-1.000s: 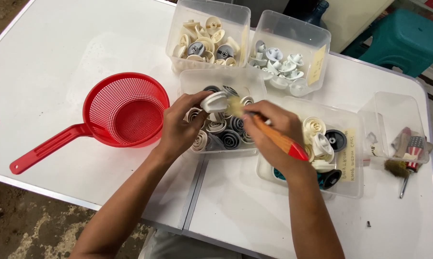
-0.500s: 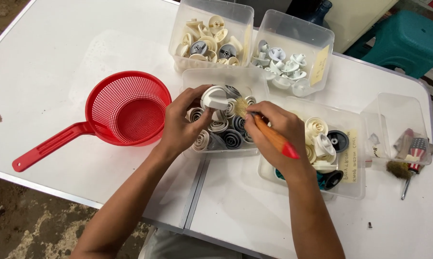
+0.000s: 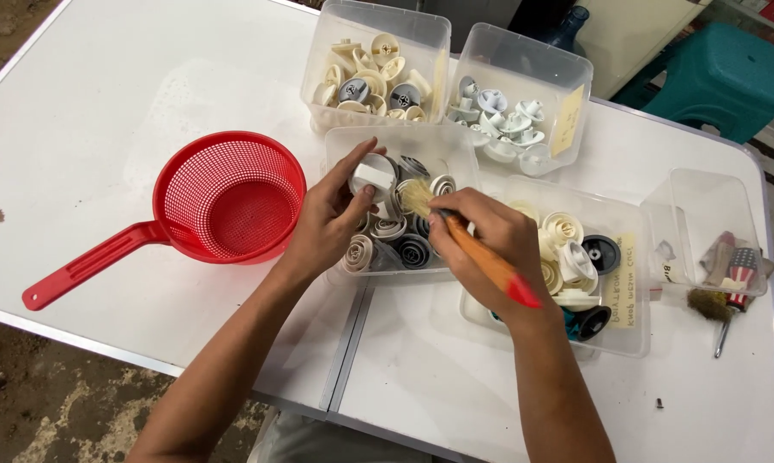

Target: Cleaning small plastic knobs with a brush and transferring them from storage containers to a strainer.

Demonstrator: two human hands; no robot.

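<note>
While the left hand (image 3: 331,221) grips a round white knob (image 3: 372,177) over the clear bin (image 3: 404,141) at frame centre, the right hand (image 3: 481,236) closes around an orange-handled brush (image 3: 481,255), bristles touching the knob. A red strainer (image 3: 228,201) sits left.

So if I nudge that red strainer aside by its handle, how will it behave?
The red strainer looks like thin plastic mesh, so it is probably light and should slide easily on the smooth white table. Its long handle may make it pivot rather than move straight. The rounded bowl could rock or tip slightly. It appears empty, so nothing should spill.
</note>
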